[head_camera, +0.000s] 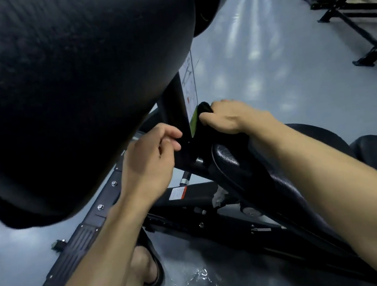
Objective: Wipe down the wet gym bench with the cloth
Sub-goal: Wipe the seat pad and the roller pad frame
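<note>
A large black padded bench pad fills the upper left, very close to the camera. Below it a black upright post carries a white and green label. My right hand grips a dark cloth and holds it against the post beside the label. My left hand has its fingers curled at the left side of the same post; whether it pinches an end of the cloth is hard to tell. A black seat pad lies under my right forearm.
The black steel base frame and a ribbed footplate lie on the grey floor. My sandalled foot stands by a small puddle. More black racks stand at the far right.
</note>
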Motion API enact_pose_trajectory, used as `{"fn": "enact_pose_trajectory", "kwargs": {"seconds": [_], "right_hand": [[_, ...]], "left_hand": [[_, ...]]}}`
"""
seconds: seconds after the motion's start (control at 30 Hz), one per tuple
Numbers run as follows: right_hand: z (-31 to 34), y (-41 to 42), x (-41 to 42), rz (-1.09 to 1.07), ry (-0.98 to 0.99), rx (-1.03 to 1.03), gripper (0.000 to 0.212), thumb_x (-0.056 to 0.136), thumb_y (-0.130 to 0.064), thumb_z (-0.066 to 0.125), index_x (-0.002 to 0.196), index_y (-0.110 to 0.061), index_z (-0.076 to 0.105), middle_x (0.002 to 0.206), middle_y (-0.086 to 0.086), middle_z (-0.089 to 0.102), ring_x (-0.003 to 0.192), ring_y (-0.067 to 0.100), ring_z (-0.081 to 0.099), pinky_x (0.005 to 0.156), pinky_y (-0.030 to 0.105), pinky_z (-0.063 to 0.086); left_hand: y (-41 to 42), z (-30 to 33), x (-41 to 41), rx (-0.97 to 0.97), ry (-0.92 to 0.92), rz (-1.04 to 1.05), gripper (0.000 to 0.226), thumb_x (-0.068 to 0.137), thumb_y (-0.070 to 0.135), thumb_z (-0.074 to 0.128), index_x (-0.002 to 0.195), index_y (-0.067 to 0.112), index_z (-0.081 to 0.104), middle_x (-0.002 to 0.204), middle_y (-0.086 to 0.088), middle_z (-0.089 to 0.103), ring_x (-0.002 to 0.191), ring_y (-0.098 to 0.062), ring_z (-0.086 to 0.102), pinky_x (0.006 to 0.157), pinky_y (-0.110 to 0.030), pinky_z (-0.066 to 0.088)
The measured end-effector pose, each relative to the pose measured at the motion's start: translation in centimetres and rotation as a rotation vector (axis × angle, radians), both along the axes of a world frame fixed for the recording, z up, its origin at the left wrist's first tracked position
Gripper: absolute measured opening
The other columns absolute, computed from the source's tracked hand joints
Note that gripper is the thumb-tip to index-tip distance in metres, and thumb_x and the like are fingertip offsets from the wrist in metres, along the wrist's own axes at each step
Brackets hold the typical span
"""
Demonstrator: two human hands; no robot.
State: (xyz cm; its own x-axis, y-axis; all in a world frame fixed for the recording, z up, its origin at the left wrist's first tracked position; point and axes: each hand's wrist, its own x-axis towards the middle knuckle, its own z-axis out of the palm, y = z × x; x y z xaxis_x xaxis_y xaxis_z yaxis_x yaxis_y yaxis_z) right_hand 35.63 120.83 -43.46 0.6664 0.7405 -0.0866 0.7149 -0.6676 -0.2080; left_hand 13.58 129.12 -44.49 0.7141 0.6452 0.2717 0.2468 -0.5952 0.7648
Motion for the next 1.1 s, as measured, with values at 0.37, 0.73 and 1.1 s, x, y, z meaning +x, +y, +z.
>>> {"fn": "enact_pose_trajectory", "kwargs": {"seconds": [0.37, 0.73, 1.1], "right_hand": [[-1.6, -3.7, -5.7, 0.403, -0.315, 0.214, 0.04, 0.083, -0.045, 0.037, 0.065, -0.012, 0.051, 0.075, 0.004, 0.057, 0.084, 0.025, 0.051, 0.083, 0.034, 0.036], [-2.6, -4.9, -9.5, 0.402, -0.271, 0.306, 0.032, 0.082, -0.04, 0.041, 0.061, -0.017, 0.049, 0.074, -0.001, 0.057, 0.084, 0.019, 0.047, 0.09, 0.026, 0.033], [-1.0, -2.8, -11.6, -0.166, -0.173, 0.662, 0.041, 0.09, -0.033, 0.045, 0.067, 0.001, 0.049, 0.063, 0.014, 0.056, 0.062, 0.027, 0.05, 0.06, 0.038, 0.042]], "left_hand": [[0.3, 0.1, 0.0, -0.019, -0.015, -0.009, 0.031, 0.1, 0.013, 0.045, 0.1, 0.033, 0.069, 0.085, 0.015, 0.072, 0.066, -0.008, 0.066, 0.069, -0.04, 0.058], [0.3, 0.8, -1.6, -0.142, -0.113, 0.034, 0.025, 0.102, 0.006, 0.044, 0.105, 0.016, 0.067, 0.087, 0.002, 0.072, 0.062, -0.006, 0.062, 0.057, -0.009, 0.045], [1.0, 0.4, -3.4, -0.256, -0.109, 0.107, 0.027, 0.099, 0.02, 0.046, 0.094, 0.034, 0.068, 0.088, 0.002, 0.074, 0.064, -0.017, 0.065, 0.072, -0.037, 0.054]]}}
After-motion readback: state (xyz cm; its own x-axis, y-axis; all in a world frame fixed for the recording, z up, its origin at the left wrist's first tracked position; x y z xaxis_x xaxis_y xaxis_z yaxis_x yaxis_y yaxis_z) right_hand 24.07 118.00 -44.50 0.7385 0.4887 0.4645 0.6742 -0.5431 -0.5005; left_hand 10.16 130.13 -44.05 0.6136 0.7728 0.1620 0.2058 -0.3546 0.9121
